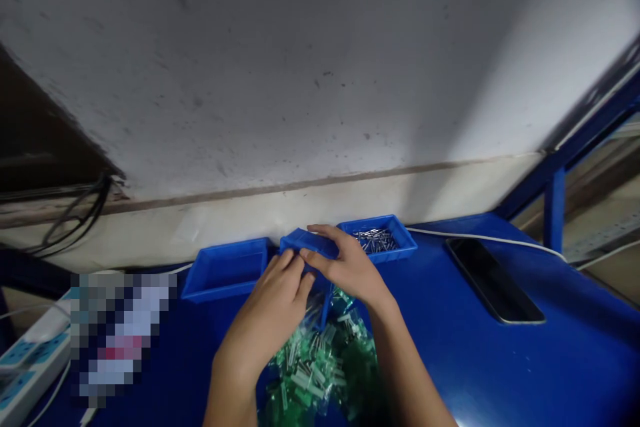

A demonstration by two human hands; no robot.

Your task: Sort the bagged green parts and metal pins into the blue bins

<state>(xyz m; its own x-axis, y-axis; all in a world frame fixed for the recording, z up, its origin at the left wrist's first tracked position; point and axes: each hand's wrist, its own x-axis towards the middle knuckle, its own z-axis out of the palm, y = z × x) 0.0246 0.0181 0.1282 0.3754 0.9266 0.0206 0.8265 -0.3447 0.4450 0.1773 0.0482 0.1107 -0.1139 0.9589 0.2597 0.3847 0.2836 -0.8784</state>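
Both of my hands grip a small blue plastic tray, which is tipped up on its side with its open face turned toward me. My left hand has its fingers closed over the tray's left edge. At the right, my right hand curls round the upper and right part. Below the tray lies a heap of small clear bags with green and white plastic pieces and metal screws or pins. Some thin shiny pieces show blurred at the tray's lower edge. My hands hide much of the tray.
A blue tray of metal screws or nails stands behind my right hand, another blue tray to the left. A black phone lies at the right. A power strip and cables are at the left, before a white wall.
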